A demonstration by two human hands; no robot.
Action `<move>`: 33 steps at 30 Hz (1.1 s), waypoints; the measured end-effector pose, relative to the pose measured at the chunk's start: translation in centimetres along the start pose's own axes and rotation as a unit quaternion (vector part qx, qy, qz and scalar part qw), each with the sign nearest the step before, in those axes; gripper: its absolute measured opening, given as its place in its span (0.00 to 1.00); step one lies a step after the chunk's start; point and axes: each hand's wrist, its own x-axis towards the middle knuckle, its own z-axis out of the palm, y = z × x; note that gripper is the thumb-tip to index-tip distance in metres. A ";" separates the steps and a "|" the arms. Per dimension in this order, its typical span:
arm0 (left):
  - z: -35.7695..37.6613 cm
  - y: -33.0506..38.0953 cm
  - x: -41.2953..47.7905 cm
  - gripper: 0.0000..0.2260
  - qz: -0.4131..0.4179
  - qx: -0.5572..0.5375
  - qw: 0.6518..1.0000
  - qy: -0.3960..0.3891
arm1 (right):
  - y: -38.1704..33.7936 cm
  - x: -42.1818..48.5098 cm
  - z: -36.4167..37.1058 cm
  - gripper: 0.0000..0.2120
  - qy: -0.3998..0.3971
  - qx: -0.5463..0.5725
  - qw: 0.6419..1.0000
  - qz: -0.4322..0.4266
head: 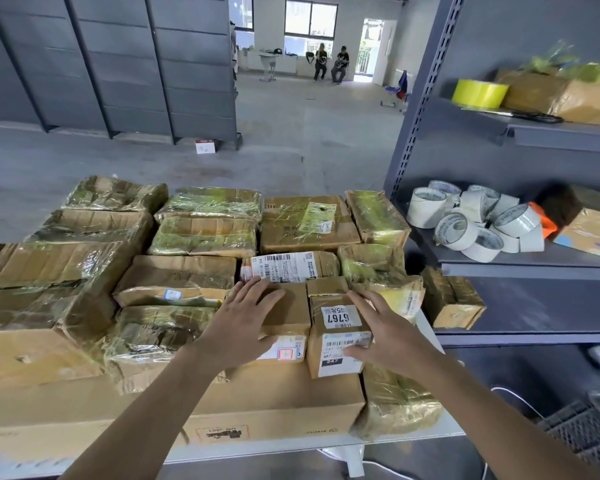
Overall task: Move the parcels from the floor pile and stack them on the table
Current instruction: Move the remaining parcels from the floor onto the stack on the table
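Several taped cardboard parcels cover the white table [388,441]. Two small boxes sit side by side on a big flat carton [274,407] at the front. My left hand [243,317] lies flat with spread fingers on the plain brown box [288,313]. My right hand [385,330] rests with fingers extended against the right side of the box labelled 6767 [336,337], thumb on its front label. The floor pile is out of sight.
A grey metal shelf unit [513,268] stands right of the table, holding white tape rolls [475,223], a yellow tape roll [478,93] and parcels. A wire basket [589,431] sits low right. Grey shelving lines the back left. Two people sit far back.
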 end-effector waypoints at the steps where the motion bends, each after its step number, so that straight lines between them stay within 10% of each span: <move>1: 0.0 0.0 0.0 0.33 0.001 0.000 1.000 -0.001 | -0.1 -0.1 0.1 0.47 -0.004 -0.003 1.000 0.000; 15: 0.0 0.3 -0.3 0.29 0.004 -0.012 1.000 0.010 | -1.9 1.4 0.8 0.48 0.032 -0.211 0.972 -0.102; 33: -0.9 0.5 0.0 0.28 -0.008 -0.122 0.991 0.061 | -2.8 2.1 0.0 0.48 0.035 -0.062 0.995 -0.073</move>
